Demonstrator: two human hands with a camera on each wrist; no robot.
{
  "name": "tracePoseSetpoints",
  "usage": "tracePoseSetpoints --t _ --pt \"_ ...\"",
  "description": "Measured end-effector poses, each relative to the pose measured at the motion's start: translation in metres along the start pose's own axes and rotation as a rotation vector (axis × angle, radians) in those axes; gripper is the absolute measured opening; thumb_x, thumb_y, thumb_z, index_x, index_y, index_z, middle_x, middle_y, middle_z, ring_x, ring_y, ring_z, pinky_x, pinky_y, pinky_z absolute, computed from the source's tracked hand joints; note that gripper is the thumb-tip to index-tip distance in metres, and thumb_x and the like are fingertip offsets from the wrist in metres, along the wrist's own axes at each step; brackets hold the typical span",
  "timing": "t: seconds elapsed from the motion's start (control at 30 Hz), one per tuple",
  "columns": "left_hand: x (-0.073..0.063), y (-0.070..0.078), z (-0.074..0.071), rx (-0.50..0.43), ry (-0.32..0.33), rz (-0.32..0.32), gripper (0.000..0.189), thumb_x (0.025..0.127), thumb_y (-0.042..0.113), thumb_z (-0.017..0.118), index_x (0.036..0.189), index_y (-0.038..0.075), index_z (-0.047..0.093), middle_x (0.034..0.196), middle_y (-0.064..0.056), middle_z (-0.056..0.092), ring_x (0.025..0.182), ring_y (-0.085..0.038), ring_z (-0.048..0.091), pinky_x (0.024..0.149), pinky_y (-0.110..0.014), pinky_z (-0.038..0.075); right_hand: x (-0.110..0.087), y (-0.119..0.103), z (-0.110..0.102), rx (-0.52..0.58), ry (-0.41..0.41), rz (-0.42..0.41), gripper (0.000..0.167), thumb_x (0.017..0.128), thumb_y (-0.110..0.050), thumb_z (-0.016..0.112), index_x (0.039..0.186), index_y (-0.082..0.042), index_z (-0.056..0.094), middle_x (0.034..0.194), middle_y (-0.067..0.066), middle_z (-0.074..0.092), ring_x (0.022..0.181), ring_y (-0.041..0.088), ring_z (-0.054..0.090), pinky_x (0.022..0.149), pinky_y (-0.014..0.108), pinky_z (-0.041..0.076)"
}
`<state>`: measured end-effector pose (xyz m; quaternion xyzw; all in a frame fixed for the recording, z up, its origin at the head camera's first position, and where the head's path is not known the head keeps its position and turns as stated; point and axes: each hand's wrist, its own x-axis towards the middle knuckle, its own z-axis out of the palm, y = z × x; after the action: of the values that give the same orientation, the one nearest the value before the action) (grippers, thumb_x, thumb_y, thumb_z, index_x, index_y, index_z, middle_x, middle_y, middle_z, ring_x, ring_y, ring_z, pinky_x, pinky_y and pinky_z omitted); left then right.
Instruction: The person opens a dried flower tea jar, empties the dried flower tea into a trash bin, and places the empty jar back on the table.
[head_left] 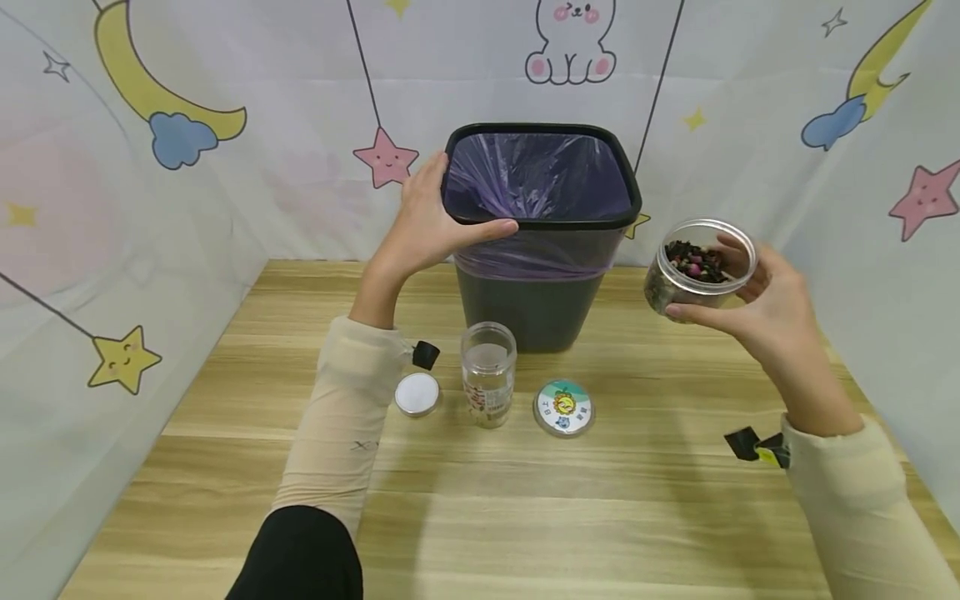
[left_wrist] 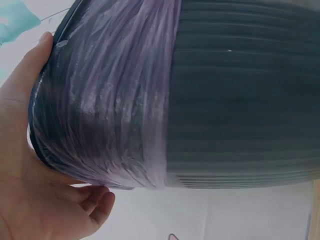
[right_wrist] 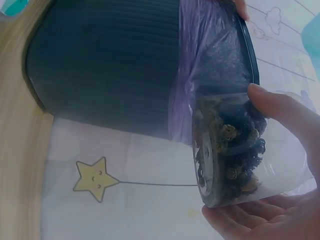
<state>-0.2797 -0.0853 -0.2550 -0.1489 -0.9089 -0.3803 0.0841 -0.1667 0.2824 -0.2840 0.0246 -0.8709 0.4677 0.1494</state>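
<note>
My left hand grips the front left corner of a dark trash bin, thumb along the front rim and fingers at the left side. A purple bag lines the bin and folds over its rim. Right of the bin, my right hand holds a clear, lidless jar in the air, thumb on one side and fingers on the other. Dried flower tea, dark with pinkish buds, fills part of the jar. The jar tilts slightly toward the bin in the head view.
In front of the bin, a clear lidless jar stands upright on the wooden table. A white lid lies left of it, and a printed round lid lies right. A patterned cloth hangs behind and beside the table.
</note>
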Motion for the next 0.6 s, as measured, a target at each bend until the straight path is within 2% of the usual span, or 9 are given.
tracePoseSetpoints --t 0.1,0.3,0.43,0.6 --pt "0.0 0.003 0.0 0.022 -0.004 -0.008 0.128 0.067 0.074 0.075 0.161 0.013 0.013 0.166 0.004 0.007 0.151 -0.015 0.001 0.119 -0.043 0.015 0.006 -0.003 -0.002 -0.031 0.015 0.007 0.09 0.067 -0.013 0.094 0.145 -0.019 0.05 0.135 0.005 0.058 0.12 0.012 0.055 0.102 0.026 0.043" --pt "0.001 0.006 0.004 0.042 0.038 0.01 0.128 0.066 0.075 0.075 0.158 0.005 0.021 0.166 0.001 0.012 0.15 -0.013 0.006 0.119 -0.034 0.014 0.016 -0.007 -0.006 -0.032 0.025 -0.006 0.091 0.067 -0.012 0.094 0.146 -0.018 0.049 0.136 0.006 0.058 0.121 0.013 0.055 0.104 0.026 0.041" --pt "0.001 0.007 0.007 0.055 0.075 0.024 0.125 0.067 0.074 0.076 0.156 0.002 0.026 0.165 -0.001 0.017 0.15 -0.015 0.009 0.119 -0.033 0.013 0.021 -0.012 -0.007 -0.025 0.031 -0.005 0.091 0.068 -0.012 0.094 0.146 -0.019 0.049 0.138 0.005 0.057 0.123 0.014 0.055 0.106 0.028 0.04" --pt "0.001 0.006 0.009 0.056 0.091 0.022 0.126 0.066 0.075 0.076 0.157 0.003 0.024 0.165 0.0 0.017 0.15 -0.015 0.008 0.119 -0.034 0.012 0.028 -0.019 -0.006 -0.017 0.057 -0.028 0.092 0.067 -0.012 0.094 0.146 -0.019 0.049 0.137 0.002 0.058 0.121 0.011 0.055 0.106 0.026 0.039"
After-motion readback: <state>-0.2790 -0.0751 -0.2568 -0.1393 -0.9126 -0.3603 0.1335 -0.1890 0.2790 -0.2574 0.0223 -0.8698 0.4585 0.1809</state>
